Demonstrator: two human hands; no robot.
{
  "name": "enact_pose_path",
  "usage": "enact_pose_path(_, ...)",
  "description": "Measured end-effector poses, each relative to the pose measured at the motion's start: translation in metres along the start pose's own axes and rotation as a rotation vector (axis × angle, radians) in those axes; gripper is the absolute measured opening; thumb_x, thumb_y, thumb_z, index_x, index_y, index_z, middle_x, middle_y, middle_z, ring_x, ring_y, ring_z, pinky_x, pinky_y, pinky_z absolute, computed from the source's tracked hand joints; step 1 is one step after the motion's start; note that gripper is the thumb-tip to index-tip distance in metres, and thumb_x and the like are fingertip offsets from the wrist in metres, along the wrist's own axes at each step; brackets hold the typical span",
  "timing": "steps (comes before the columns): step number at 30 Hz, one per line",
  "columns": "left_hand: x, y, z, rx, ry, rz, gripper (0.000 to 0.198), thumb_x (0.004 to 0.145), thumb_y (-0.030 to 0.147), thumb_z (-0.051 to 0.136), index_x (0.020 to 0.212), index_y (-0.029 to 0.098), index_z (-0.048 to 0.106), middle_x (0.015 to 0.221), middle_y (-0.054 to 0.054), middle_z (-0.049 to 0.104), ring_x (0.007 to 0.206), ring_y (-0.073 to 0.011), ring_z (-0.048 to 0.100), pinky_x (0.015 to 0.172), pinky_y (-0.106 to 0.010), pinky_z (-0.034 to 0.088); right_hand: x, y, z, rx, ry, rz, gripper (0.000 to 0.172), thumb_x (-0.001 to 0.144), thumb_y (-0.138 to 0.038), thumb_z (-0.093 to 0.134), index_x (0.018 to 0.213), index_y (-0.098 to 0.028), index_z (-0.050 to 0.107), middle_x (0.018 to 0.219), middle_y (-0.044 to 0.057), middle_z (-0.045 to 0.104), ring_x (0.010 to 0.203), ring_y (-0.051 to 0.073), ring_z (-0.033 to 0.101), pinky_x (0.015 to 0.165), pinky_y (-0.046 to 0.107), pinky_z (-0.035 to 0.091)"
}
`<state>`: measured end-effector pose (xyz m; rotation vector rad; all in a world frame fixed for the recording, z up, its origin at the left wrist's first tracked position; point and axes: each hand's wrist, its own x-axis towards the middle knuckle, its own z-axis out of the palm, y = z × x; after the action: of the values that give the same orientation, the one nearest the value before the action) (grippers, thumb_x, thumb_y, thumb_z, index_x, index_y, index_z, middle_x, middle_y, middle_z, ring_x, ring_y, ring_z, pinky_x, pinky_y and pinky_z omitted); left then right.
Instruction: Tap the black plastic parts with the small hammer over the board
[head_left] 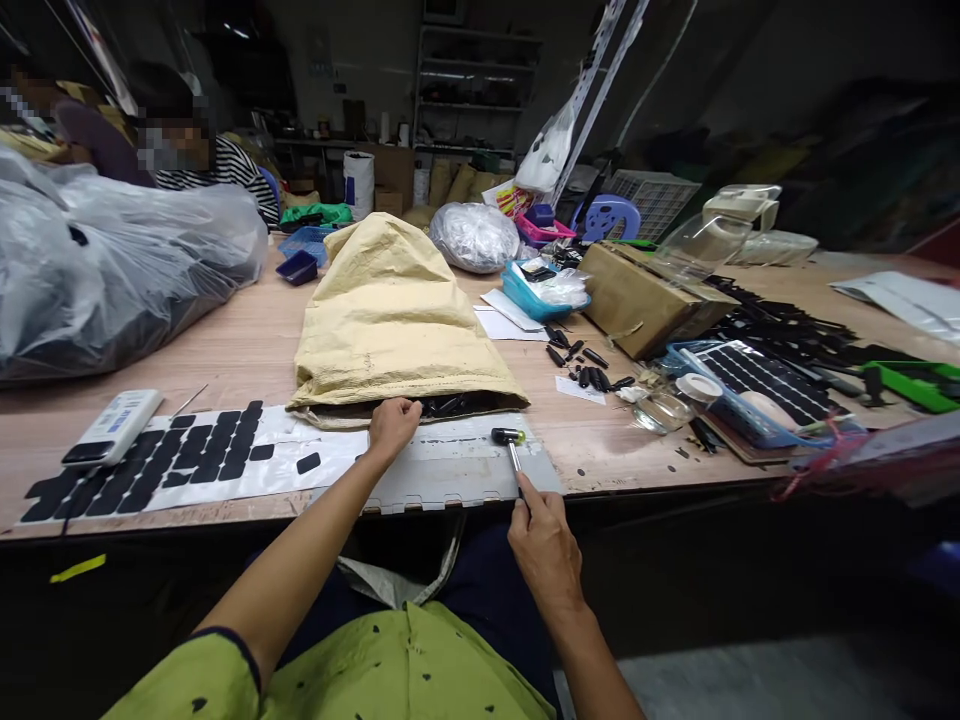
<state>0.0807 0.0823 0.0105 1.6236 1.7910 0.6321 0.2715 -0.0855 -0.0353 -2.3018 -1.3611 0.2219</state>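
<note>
My right hand [547, 545] is wrapped round the handle of a small hammer [513, 450] with a black and yellow-green head, held over a grey board [457, 465] at the table's front edge. At the mouth of a tan woven sack [397, 320], my left hand [395, 425] has its fingers curled in; whether they pinch the sack's edge or a piece from it is hidden. Dark shiny pieces [450, 405] show inside the opening. To the left lies a white sheet [277, 480] bearing rows of black rounded stickers [202, 450].
A white device [112, 430] rests by the sheet, and a large plastic bag [120, 260] fills the left. On the right are loose black handles [592, 378], a cardboard box [637, 300] and a blue basket [750, 410]. A co-worker in a striped top [232, 175] sits behind.
</note>
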Motion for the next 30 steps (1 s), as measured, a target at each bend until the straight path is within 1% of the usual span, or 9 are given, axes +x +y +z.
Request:
enact_pose_path(3,0.016,0.01,0.009,0.053,0.029,-0.092,0.036,0.083,0.046,0.057,0.063,0.02,0.071,0.074,-0.007,0.072,0.076,-0.0244,0.065,0.064,-0.031,0.043,0.0,0.001,0.001,0.006,-0.01,0.011,0.042,0.095,-0.021,0.046,0.134,-0.025,0.061,0.1,0.004,0.058,0.075,0.012,0.057,0.06,0.023,0.038)
enact_pose_path(6,0.02,0.015,0.012,0.079,0.033,-0.147,0.033,0.078,0.044,0.061,0.057,0.02,0.069,0.074,-0.006,0.072,0.074,-0.0233,0.065,0.062,-0.03,0.041,0.0,0.001,0.003,-0.002,-0.012,0.018,0.043,0.094,-0.02,0.047,0.134,-0.026,0.06,0.101,0.003,0.058,0.075,0.011,0.056,0.06,0.023,0.038)
enact_pose_path(9,0.013,0.012,0.003,0.082,0.016,-0.166,0.025,0.075,0.04,0.064,0.06,0.021,0.07,0.075,-0.005,0.073,0.073,-0.0225,0.064,0.059,-0.029,0.039,0.0,0.002,0.003,0.002,0.0,0.011,0.043,0.094,-0.019,0.048,0.135,-0.026,0.06,0.102,0.003,0.058,0.075,0.011,0.056,0.06,0.022,0.038)
enact_pose_path(12,-0.005,-0.003,-0.011,0.075,-0.003,-0.148,0.016,0.073,0.037,0.067,0.07,0.021,0.073,0.08,-0.003,0.074,0.076,-0.0216,0.064,0.059,-0.028,0.038,0.0,0.001,0.002,0.002,0.002,0.005,0.043,0.094,-0.019,0.048,0.134,-0.026,0.061,0.101,0.003,0.058,0.074,0.011,0.056,0.06,0.022,0.038)
enact_pose_path(14,-0.019,-0.019,-0.019,0.062,-0.018,-0.075,0.015,0.072,0.034,0.068,0.079,0.021,0.073,0.082,-0.002,0.073,0.077,-0.0201,0.064,0.061,-0.028,0.039,0.0,0.001,0.002,-0.001,0.007,0.002,0.042,0.094,-0.019,0.049,0.133,-0.025,0.061,0.102,0.003,0.058,0.072,0.01,0.056,0.059,0.022,0.038)
enact_pose_path(16,-0.033,-0.038,-0.023,0.06,-0.044,0.064,0.015,0.072,0.031,0.069,0.083,0.02,0.072,0.083,-0.002,0.072,0.077,-0.0183,0.062,0.064,-0.027,0.041,0.0,0.001,0.002,0.0,0.018,-0.002,0.042,0.093,-0.02,0.049,0.133,-0.026,0.061,0.102,0.003,0.058,0.071,0.01,0.056,0.059,0.022,0.038)
enact_pose_path(21,-0.055,-0.069,-0.019,0.149,-0.037,0.384,0.012,0.071,0.019,0.07,0.084,0.019,0.069,0.082,-0.002,0.067,0.082,-0.0191,0.056,0.076,-0.03,0.043,0.0,0.001,0.002,0.004,0.035,-0.012,0.042,0.093,-0.02,0.048,0.132,-0.025,0.063,0.101,0.005,0.059,0.072,0.012,0.057,0.06,0.023,0.039)
enact_pose_path(26,-0.055,-0.077,-0.014,0.135,-0.01,0.469,0.014,0.075,0.022,0.071,0.089,0.02,0.071,0.083,-0.002,0.066,0.082,-0.02,0.053,0.078,-0.033,0.042,0.004,0.014,0.01,0.063,0.072,-0.08,0.044,0.089,-0.027,0.053,0.131,-0.021,0.063,0.102,0.008,0.062,0.081,0.018,0.06,0.069,0.028,0.047)
enact_pose_path(30,-0.052,-0.081,-0.013,0.137,-0.032,0.466,0.013,0.077,0.025,0.071,0.089,0.021,0.072,0.082,-0.002,0.065,0.082,-0.0198,0.053,0.077,-0.033,0.041,0.005,0.029,0.016,0.298,0.161,-0.167,0.046,0.086,-0.031,0.056,0.127,-0.013,0.064,0.103,0.012,0.067,0.087,0.021,0.063,0.082,0.035,0.053)
